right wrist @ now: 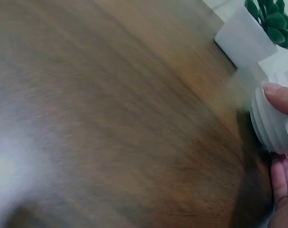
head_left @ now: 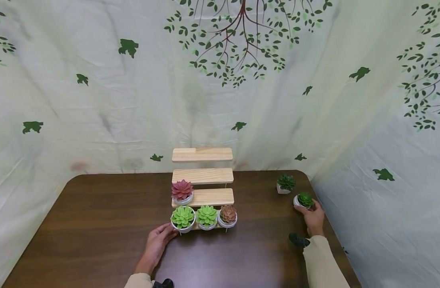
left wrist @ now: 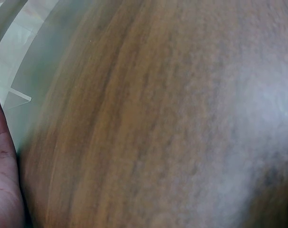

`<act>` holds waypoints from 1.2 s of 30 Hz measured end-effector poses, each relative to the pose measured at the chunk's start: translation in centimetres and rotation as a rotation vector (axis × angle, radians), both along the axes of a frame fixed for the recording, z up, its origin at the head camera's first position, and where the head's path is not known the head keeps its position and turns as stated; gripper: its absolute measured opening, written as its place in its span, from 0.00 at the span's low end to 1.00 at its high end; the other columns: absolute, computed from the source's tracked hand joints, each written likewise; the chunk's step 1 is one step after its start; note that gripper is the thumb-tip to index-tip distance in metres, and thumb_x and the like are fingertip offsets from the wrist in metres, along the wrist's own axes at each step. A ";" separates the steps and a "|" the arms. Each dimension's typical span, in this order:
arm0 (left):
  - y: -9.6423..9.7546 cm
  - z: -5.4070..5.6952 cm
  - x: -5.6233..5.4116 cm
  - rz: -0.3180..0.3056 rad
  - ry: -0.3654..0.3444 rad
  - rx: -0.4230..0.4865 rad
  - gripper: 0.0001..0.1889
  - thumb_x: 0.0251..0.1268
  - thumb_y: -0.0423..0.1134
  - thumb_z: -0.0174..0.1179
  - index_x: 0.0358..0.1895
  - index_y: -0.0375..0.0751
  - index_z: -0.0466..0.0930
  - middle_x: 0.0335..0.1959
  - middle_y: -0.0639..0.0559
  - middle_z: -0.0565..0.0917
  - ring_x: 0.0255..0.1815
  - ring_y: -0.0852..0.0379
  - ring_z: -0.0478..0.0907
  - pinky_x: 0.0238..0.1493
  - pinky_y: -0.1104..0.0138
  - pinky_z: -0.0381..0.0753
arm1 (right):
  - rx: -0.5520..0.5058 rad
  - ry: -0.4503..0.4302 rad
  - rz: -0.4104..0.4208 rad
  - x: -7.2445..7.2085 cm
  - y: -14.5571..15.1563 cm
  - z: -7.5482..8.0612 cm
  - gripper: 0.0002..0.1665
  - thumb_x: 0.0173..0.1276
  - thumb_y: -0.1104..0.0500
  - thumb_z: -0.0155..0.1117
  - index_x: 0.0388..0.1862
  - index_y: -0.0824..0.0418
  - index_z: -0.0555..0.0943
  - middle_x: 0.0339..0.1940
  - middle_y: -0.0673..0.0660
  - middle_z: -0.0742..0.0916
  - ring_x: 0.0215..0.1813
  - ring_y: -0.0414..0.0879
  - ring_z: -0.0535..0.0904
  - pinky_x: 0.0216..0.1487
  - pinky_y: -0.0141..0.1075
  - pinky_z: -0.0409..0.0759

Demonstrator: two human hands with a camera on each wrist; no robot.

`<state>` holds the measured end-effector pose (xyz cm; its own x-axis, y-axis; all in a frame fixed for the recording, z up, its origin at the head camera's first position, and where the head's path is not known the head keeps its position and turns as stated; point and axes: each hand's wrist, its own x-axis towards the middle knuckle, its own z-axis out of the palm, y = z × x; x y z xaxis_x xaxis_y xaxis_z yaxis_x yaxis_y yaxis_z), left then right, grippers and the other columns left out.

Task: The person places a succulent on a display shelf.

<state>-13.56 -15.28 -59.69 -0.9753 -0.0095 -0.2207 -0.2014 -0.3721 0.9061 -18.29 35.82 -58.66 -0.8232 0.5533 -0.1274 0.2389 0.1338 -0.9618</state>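
Note:
At the right side of the table, my right hand grips a small potted succulent with dark green leaves. In the right wrist view its ribbed white pot sits between thumb and fingers, tilted. My left hand, fingers mostly straight, is at the lower left corner of a tiered wooden stand, fingertips right beside a bright green succulent. Another bright green succulent and a brownish-red succulent share that lowest tier. A pink succulent stands at the left of the tier above.
Behind the right hand's pot stands a dark green succulent in an angular white pot. The brown wooden table has rounded back corners. A pale cloth with leaf prints hangs behind and beside it. The stand's upper two tiers are bare wood.

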 end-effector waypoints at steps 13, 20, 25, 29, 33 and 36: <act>0.2 0.2 -0.1 0.010 -0.015 -0.008 0.08 0.69 0.28 0.53 0.37 0.40 0.82 0.33 0.56 0.85 0.36 0.63 0.82 0.44 0.71 0.83 | 0.024 0.009 0.083 1.0 -2.8 1.1 0.43 0.55 0.62 0.75 0.68 0.67 0.65 0.61 0.68 0.75 0.53 0.44 0.72 0.38 0.14 0.70; 0.3 0.0 -0.2 0.042 -0.037 -0.026 0.06 0.69 0.28 0.53 0.37 0.37 0.81 0.32 0.55 0.84 0.35 0.62 0.81 0.43 0.70 0.83 | 0.009 0.019 0.188 1.4 -4.8 2.5 0.43 0.57 0.63 0.74 0.68 0.67 0.64 0.63 0.66 0.74 0.57 0.46 0.71 0.42 0.14 0.71; 0.2 0.0 -0.3 0.045 -0.034 -0.015 0.07 0.68 0.27 0.53 0.37 0.37 0.82 0.32 0.54 0.84 0.35 0.61 0.82 0.43 0.70 0.83 | 0.010 0.055 0.257 1.3 -6.2 3.7 0.41 0.56 0.66 0.73 0.67 0.67 0.65 0.61 0.66 0.75 0.49 0.33 0.73 0.45 0.16 0.73; 0.2 0.0 -0.2 0.042 -0.035 -0.003 0.08 0.68 0.27 0.53 0.36 0.39 0.82 0.32 0.54 0.84 0.35 0.61 0.82 0.43 0.70 0.83 | 0.019 0.067 0.302 1.2 -7.2 4.5 0.40 0.56 0.67 0.73 0.66 0.67 0.66 0.60 0.67 0.76 0.47 0.29 0.73 0.45 0.16 0.73; 0.2 0.0 -0.1 0.037 -0.043 -0.009 0.07 0.68 0.27 0.54 0.36 0.38 0.82 0.33 0.54 0.84 0.35 0.61 0.82 0.43 0.70 0.83 | 0.028 0.074 0.342 1.1 -8.5 5.0 0.40 0.55 0.68 0.73 0.67 0.66 0.66 0.60 0.68 0.76 0.47 0.32 0.74 0.45 0.17 0.74; 0.2 0.0 -0.1 0.041 -0.045 -0.020 0.07 0.69 0.28 0.54 0.37 0.37 0.82 0.33 0.54 0.83 0.35 0.61 0.82 0.44 0.70 0.83 | 0.037 0.096 0.371 1.0 -9.5 5.3 0.41 0.55 0.68 0.73 0.67 0.67 0.66 0.59 0.68 0.76 0.50 0.36 0.75 0.45 0.17 0.75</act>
<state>-13.65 -15.07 -59.70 -0.9632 -0.0543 -0.2633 -0.2266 -0.3630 0.9038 -17.31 26.33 -53.38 -0.9755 0.2187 -0.0256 0.0770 0.2297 -0.9702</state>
